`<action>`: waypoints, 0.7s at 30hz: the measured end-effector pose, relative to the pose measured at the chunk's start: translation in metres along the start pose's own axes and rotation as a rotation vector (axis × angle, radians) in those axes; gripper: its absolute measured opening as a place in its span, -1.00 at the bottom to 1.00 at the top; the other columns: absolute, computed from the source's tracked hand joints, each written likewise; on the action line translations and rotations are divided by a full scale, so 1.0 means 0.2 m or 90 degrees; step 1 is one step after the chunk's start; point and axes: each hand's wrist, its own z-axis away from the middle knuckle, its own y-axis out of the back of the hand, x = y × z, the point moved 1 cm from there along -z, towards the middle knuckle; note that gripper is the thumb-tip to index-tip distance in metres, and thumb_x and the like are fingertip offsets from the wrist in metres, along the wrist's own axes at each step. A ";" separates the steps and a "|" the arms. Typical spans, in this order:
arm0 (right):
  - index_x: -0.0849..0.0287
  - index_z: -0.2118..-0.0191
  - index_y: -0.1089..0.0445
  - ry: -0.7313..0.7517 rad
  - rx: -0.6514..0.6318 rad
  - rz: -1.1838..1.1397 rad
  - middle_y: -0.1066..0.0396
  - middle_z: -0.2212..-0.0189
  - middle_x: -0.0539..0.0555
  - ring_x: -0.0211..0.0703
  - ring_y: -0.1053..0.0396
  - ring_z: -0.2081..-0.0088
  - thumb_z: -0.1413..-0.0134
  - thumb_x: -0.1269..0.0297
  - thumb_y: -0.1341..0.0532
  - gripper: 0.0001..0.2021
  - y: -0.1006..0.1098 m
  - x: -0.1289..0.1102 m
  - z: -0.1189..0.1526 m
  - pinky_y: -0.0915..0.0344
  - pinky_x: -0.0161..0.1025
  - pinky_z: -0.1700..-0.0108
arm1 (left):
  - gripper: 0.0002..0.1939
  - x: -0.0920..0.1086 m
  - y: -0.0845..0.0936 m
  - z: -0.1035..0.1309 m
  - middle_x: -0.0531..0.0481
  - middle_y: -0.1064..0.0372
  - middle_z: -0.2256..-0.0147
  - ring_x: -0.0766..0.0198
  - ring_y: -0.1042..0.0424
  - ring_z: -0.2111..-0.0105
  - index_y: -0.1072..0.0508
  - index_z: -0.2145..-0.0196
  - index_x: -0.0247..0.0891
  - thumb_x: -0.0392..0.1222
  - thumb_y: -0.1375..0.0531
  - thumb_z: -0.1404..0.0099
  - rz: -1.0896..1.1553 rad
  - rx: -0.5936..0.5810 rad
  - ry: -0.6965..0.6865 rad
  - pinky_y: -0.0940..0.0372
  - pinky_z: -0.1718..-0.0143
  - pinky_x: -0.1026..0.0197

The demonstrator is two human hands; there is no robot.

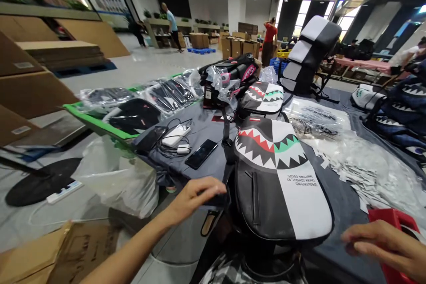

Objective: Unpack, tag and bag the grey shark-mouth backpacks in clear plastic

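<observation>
A black and white bag (pixel 282 195) with a red and green shark-mouth print lies on the dark cloth-covered table, directly before me. Left of it, my left hand (pixel 196 195) hovers near its strap side, palm down, fingers bent loosely and holding nothing visible. My right hand (pixel 379 242) is to the right of the bag, beside a red tape dispenser (pixel 397 217), with its fingers slightly apart and nothing seen in them. Neither hand appears to touch the bag's front. A smaller matching bag (pixel 262 97) sits just behind it.
A black phone (pixel 201 154) and a white charger (pixel 176 135) with cables lie at the left. Plastic-wrapped bags fill a green-edged bin (pixel 89 120). Clear plastic bags (pixel 372 164) and white tags cover the right side. Stacked bags (pixel 306 57) stand behind; several people are farther off.
</observation>
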 end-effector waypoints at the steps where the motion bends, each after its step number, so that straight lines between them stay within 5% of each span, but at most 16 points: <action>1: -0.05 0.27 -0.57 0.001 -0.014 -0.010 -0.56 0.35 0.18 0.05 -0.53 0.34 -0.19 -0.18 -0.11 -0.60 0.01 -0.05 -0.04 -0.51 -0.14 0.30 | -0.61 -0.07 0.01 -0.04 -0.08 -0.55 0.14 0.11 -0.49 0.07 -0.57 0.18 -0.16 0.10 -0.04 -0.41 0.012 0.091 0.038 -0.33 -0.06 0.08; 3: 0.03 0.33 -0.50 0.051 0.014 0.016 -0.49 0.47 0.14 -0.05 -0.46 0.44 -0.28 -0.13 -0.03 -0.56 -0.03 -0.21 -0.20 -0.43 -0.20 0.38 | -0.59 -0.20 -0.04 -0.15 -0.12 -0.53 0.13 0.06 -0.47 0.06 -0.54 0.17 -0.21 0.13 -0.07 -0.33 0.005 0.240 0.098 -0.32 -0.10 -0.01; 6: 0.10 0.18 -0.46 0.176 0.076 0.159 -0.52 0.26 0.12 -0.07 -0.48 0.28 -0.24 0.08 -0.13 -0.75 -0.19 -0.50 -0.55 -0.40 -0.21 0.21 | -0.59 -0.31 -0.23 -0.32 -0.19 -0.49 0.08 0.02 -0.42 -0.03 -0.50 0.12 -0.25 0.07 -0.04 -0.31 -0.006 0.280 0.103 -0.24 -0.19 -0.09; 10: 0.22 0.07 -0.44 0.121 0.105 0.442 -0.48 0.09 0.23 0.08 -0.51 0.17 -0.12 0.21 -0.26 -0.71 -0.39 -0.73 -0.92 -0.39 -0.17 0.20 | -0.52 -0.36 -0.47 -0.36 -0.25 -0.38 -0.11 -0.01 -0.31 -0.19 -0.42 -0.06 -0.25 0.06 0.02 -0.36 -0.013 0.337 0.084 -0.07 -0.31 -0.19; 16: 0.31 0.12 -0.45 0.131 0.097 0.630 -0.50 0.20 0.26 0.03 -0.52 0.20 -0.09 0.57 -0.17 -0.76 -0.53 -0.78 -1.06 -0.39 -0.24 0.31 | -0.39 -0.48 -0.58 -0.31 -0.20 -0.32 -0.19 0.03 -0.36 -0.16 -0.37 -0.17 -0.20 0.21 -0.04 -0.32 0.119 0.382 0.107 -0.27 -0.21 -0.10; 21: 0.27 0.20 -0.39 0.304 0.184 0.653 -0.47 0.33 0.17 -0.06 -0.46 0.32 -0.11 0.60 -0.16 -0.83 -0.59 -0.68 -1.07 -0.31 -0.29 0.46 | -0.34 -0.49 -0.58 -0.40 -0.29 -0.36 -0.13 0.01 -0.47 -0.01 -0.42 -0.08 -0.29 0.25 -0.10 -0.21 0.176 0.423 0.120 -0.40 -0.04 -0.01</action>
